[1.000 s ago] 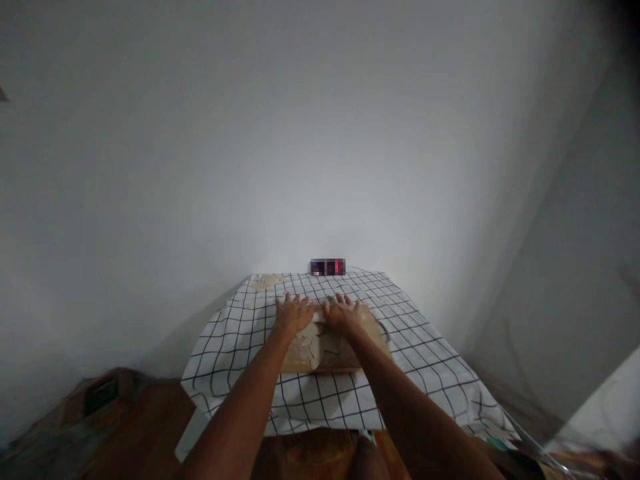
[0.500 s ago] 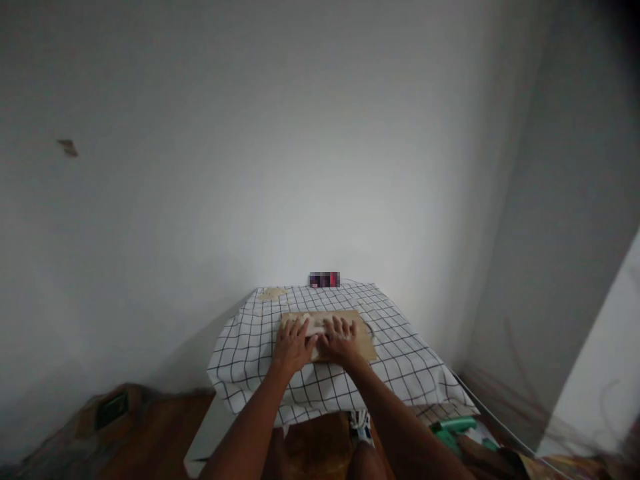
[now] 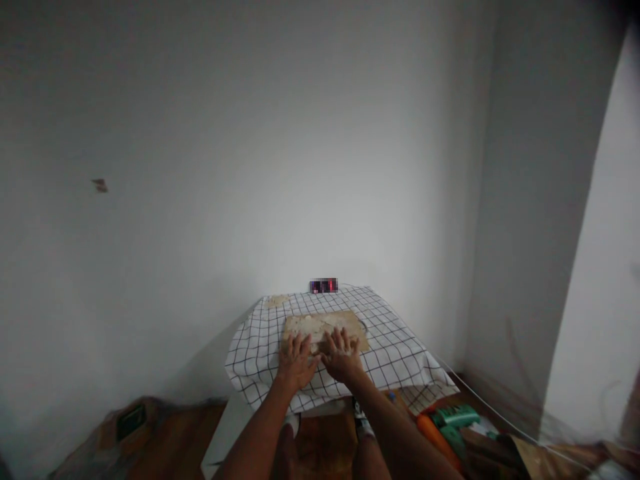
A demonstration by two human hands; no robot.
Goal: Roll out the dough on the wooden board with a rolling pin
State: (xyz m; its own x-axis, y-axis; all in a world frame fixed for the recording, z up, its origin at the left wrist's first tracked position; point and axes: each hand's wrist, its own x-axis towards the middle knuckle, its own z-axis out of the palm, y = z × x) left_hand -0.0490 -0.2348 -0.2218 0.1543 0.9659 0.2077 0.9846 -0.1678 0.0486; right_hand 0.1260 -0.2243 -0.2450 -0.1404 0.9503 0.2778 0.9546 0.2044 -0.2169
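My left hand (image 3: 297, 363) lies palm down with its fingers spread over the near left part of a tan board (image 3: 350, 320). Beside it, my right hand (image 3: 342, 357) is flat too, fingers apart, over the board's near right part. Whitish, flour-like residue (image 3: 310, 325) covers much of the board beyond my fingertips. Between the hands a bit of pale, doughy material shows near the board's front edge; most of it is hidden beneath the hands. The board rests on a white tablecloth with a dark grid (image 3: 400, 360).
A dark blurred-out object (image 3: 324, 285) stands at the table's far edge by the wall. A pale patch (image 3: 277, 301) lies on the cloth's far left corner. On the floor at right are a green package (image 3: 456, 416), an orange object (image 3: 437, 440) and a white cable (image 3: 493, 419).
Both hands have slid back towards me, from the middle of the board to its near edge, uncovering more of the whitish surface. The view has shifted slightly.
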